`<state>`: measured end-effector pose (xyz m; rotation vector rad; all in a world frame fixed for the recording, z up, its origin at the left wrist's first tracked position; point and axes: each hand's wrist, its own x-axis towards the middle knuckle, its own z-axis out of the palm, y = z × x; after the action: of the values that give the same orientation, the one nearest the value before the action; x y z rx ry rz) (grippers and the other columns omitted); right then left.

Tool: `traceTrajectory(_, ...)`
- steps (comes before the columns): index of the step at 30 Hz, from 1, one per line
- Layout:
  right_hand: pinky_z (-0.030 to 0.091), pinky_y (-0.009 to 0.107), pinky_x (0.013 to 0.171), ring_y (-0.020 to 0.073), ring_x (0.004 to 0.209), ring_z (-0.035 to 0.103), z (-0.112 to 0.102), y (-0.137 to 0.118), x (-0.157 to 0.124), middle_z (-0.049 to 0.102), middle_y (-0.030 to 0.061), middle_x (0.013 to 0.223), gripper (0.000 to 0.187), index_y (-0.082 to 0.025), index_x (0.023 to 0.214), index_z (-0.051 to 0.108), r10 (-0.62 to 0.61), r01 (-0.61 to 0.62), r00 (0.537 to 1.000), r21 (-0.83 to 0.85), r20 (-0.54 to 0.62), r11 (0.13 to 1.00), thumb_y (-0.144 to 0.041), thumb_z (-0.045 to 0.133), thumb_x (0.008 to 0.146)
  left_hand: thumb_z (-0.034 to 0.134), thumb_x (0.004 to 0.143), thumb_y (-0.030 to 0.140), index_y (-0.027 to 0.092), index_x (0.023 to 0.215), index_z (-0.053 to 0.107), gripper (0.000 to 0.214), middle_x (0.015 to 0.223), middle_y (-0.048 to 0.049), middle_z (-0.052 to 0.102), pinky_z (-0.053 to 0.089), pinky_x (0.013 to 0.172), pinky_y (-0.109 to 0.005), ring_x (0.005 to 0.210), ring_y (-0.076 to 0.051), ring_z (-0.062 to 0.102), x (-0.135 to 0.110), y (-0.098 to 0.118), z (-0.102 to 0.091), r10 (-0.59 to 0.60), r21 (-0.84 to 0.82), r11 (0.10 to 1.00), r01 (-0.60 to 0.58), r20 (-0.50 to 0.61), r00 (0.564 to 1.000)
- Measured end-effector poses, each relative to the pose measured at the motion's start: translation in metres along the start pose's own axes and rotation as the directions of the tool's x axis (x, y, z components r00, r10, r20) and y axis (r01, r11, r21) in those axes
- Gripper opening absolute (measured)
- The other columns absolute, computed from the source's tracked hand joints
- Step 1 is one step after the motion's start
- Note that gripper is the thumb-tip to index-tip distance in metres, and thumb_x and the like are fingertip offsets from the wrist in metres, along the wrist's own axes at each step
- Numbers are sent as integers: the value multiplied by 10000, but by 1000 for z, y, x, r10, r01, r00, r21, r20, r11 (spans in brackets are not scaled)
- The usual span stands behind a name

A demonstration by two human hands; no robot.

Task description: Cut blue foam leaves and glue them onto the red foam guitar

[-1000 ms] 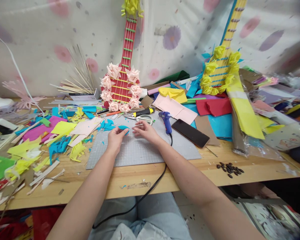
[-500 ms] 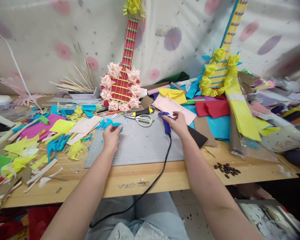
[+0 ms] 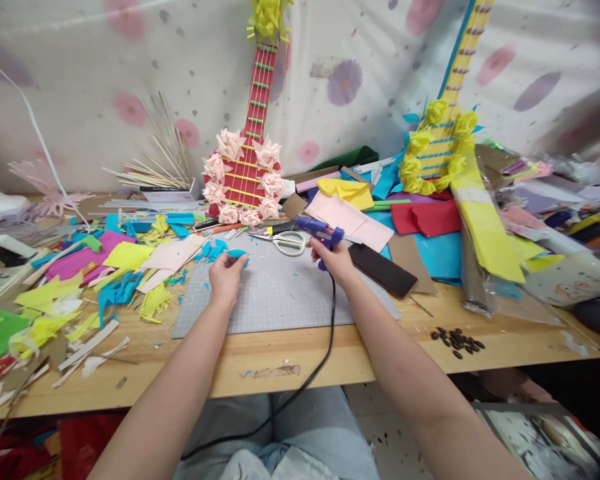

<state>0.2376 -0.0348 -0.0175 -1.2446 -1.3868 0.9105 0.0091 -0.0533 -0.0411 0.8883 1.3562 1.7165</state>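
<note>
My left hand (image 3: 226, 275) pinches a small folded blue paper piece (image 3: 239, 254) just above the grey cutting mat (image 3: 275, 297). My right hand (image 3: 333, 259) is closed round the handle of a blue glue gun (image 3: 321, 230), lifted off the mat with its nozzle pointing left toward the blue paper piece. The gun's black cord (image 3: 325, 347) runs down over the table edge toward my lap. White-handled scissors (image 3: 286, 241) lie on the mat between my two hands.
A black phone (image 3: 383, 269) lies right of the mat. A red paper guitar with pink flowers (image 3: 245, 173) and a yellow one (image 3: 443, 143) lean on the wall. Coloured paper scraps (image 3: 85, 273) cover the left side. Dark seeds (image 3: 455, 339) sit near the front edge.
My right hand left the blue paper, reached right to the glue gun, gripped it and lifted it toward the left. My left hand stayed holding the paper piece.
</note>
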Motion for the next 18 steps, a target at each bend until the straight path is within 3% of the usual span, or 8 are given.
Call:
traceTrajectory(2,427,245,496,100,465,495,10,-3,-7,556,0,526,400,-170,690,595,28,-32,982,18,189,999,-570,604,686,729,514,279,166,644,604,213,621,15,605,441,627,-248,584,-101,531,0,-1,-1,19,31,999,-19,-4,1000)
traceTrajectory(5,387,240,449,88,418,445,20,-5,-13,522,-12,474,387,-182,623,568,59,-54,949,-27,310,998,-561,621,682,715,545,283,167,628,604,180,602,16,597,421,616,-246,568,-102,519,0,-2,-1,58,104,993,-57,-6,998)
traceTrajectory(11,393,243,464,97,419,460,23,-6,-16,517,-23,452,394,-181,615,572,43,13,947,-174,318,985,-564,603,698,705,572,309,171,617,600,180,587,16,587,399,600,-244,559,-109,511,0,-5,-1,102,177,979,-103,16,995)
traceTrajectory(18,430,246,557,133,558,544,28,-3,-16,559,-16,521,356,-189,776,650,-56,125,953,-218,297,968,-536,609,705,706,582,330,173,647,607,197,614,14,595,413,629,-249,580,-112,523,4,-11,-3,120,172,977,-125,40,992)
